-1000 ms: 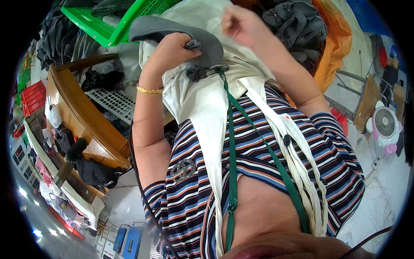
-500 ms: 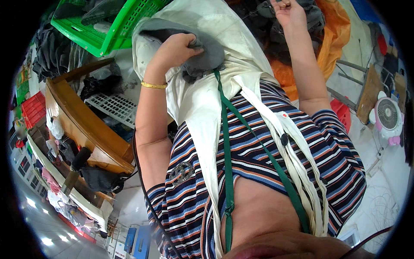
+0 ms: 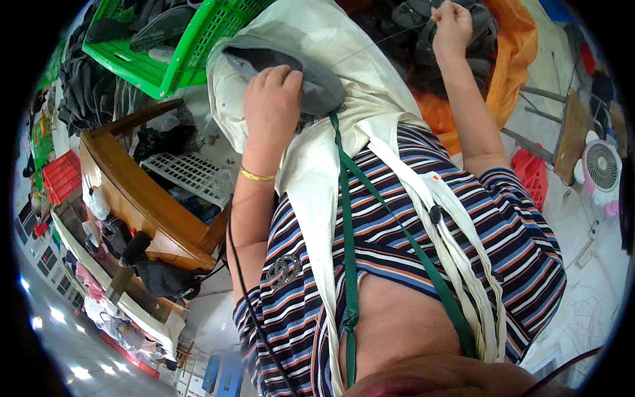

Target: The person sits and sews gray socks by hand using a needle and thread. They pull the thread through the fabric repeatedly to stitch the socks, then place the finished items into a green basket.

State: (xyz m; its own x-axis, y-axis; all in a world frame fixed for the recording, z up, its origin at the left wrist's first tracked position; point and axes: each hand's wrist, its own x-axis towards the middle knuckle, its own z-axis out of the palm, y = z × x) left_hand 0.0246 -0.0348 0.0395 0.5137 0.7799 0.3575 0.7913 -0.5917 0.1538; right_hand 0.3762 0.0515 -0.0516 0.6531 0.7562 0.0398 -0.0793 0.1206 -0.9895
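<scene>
Head view: a person's left hand (image 3: 271, 99) grips the near edge of a hollow grey cloth piece (image 3: 321, 86), its fingers curled over the rim; the thumb is hidden. The cloth piece rests on the pale apron (image 3: 301, 172) over the person's lap, its opening tilted up toward the upper left. From it a thin thread (image 3: 380, 41) runs taut to the right hand (image 3: 453, 30), raised well apart at the upper right, the thumb and fingertips pinched together on the thread; whether they also hold a needle cannot be told. Behind the right hand, dark grey cloth pieces (image 3: 423, 56) fill an orange bag (image 3: 514, 59). A green crate (image 3: 188, 56) with more grey pieces inside stands near the left hand. Farther down that side is a wooden bench (image 3: 122, 178); a white fan (image 3: 600, 165) stands at the far right.
</scene>
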